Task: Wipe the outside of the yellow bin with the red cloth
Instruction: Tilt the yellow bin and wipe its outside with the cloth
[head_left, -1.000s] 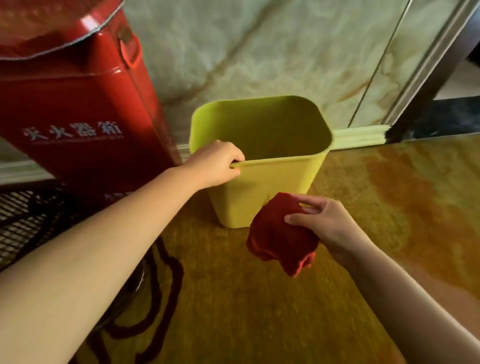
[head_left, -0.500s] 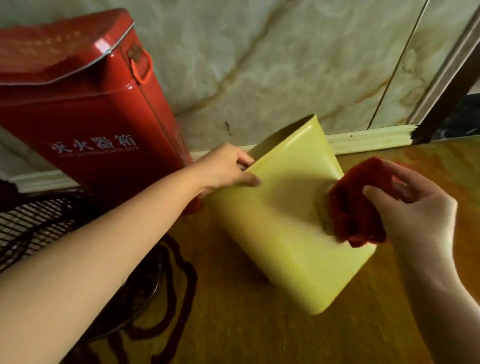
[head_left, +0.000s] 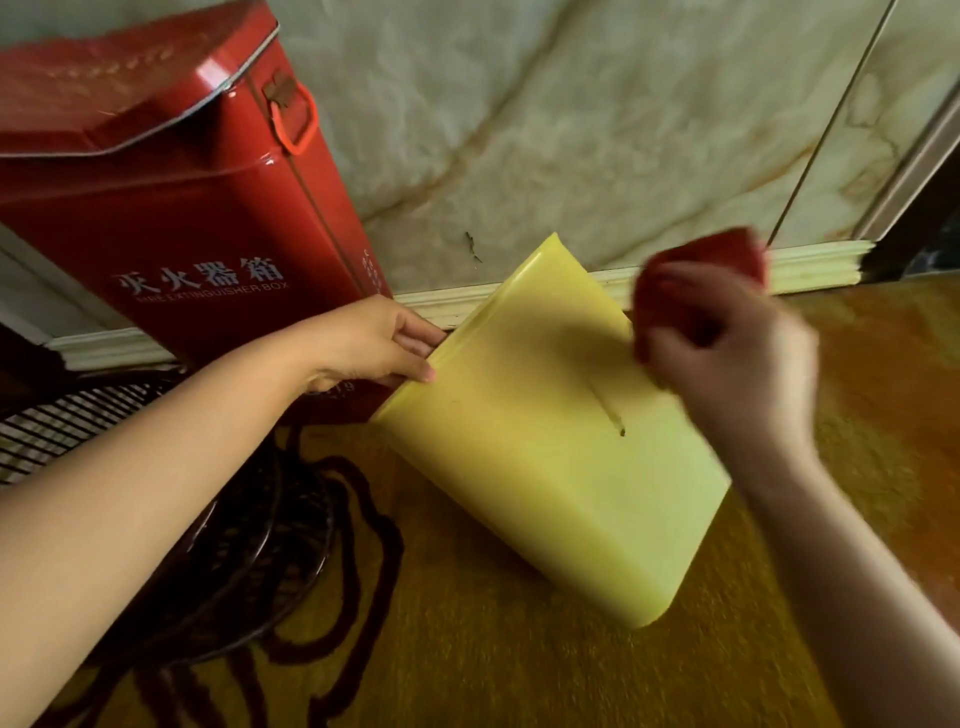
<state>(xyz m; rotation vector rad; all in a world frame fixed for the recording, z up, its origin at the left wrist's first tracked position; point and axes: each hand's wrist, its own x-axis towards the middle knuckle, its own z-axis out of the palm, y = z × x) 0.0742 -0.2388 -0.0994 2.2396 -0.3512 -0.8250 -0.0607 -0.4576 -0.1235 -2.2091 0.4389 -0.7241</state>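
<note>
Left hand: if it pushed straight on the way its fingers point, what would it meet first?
The left hand points right, fingers already at the rim of the tilted yellow bin. Pushing on, it would press into the bin itself. The baseboard lies behind; depth there is unclear.
</note>
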